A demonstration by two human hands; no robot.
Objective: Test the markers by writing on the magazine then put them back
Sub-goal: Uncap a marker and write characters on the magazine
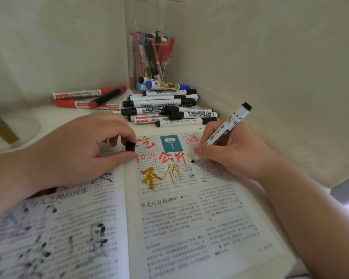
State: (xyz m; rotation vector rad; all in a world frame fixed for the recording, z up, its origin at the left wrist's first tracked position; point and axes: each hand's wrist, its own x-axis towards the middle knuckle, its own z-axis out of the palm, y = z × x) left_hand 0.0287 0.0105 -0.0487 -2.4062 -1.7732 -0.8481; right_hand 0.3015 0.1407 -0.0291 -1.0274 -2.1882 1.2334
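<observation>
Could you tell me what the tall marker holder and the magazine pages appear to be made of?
Holder: clear rigid plastic, likely acrylic; markers show through its glossy walls.
Magazine: thin printed paper with a faint sheen; pages curve into the spine.

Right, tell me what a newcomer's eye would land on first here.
The red writing and yellow writing scrawled across the magazine stand out first. The right hand presses a white marker to the paper, while the left hand pinches a black cap. Behind lies a pile of markers before a clear holder.
</observation>
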